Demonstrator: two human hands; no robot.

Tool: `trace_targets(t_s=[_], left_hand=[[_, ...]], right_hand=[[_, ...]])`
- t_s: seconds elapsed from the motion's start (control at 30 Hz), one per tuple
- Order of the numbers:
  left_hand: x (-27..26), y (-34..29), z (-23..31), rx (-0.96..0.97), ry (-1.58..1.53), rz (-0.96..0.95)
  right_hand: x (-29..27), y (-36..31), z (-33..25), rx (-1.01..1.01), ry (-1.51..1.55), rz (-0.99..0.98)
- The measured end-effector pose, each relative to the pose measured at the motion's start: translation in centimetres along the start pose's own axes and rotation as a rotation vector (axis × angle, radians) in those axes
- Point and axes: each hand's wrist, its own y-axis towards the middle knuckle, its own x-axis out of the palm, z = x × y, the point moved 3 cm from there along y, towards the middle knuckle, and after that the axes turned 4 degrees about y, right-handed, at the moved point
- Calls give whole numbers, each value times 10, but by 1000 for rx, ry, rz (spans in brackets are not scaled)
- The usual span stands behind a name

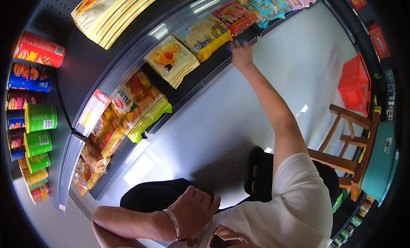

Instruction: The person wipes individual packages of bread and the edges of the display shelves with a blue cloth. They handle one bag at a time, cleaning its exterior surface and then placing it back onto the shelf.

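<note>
My right arm reaches out to the front edge of the lower shelf (pixel 200 82). There my right hand (pixel 242 55) is closed on a small blue cloth (pixel 235 44), pressed against the shelf edge; most of it is hidden under the fingers. Just left of that hand lies a yellow-edged snack pack (pixel 205 36). A cream-coloured bag of pastries (pixel 172 60) lies further left. My left hand (pixel 194 211), with a bracelet at the wrist, rests by my bent knee (pixel 156 194). Its fingers are curled in, and nothing shows in them.
Bagged breads (pixel 124 111) fill the shelf's left end. Canned snacks (pixel 40 118) line the far left, and a striped bag (pixel 113 13) lies on the upper shelf. To the right stand a wooden stool (pixel 337 162), a red basket (pixel 355 86) and a teal bin (pixel 379 158).
</note>
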Motion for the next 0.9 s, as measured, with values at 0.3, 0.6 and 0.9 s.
trace_targets(t_s=[0.3, 0.6, 0.9], left_hand=[[-2, 2, 14, -31, 22, 3], [0, -1, 18, -94, 29, 79], [-2, -10, 17, -52, -18, 9]], right_hand=[[-20, -41, -94, -118, 64, -45], [-23, -27, -61, -89, 189, 91], [-34, -59, -151, -225, 160, 59]])
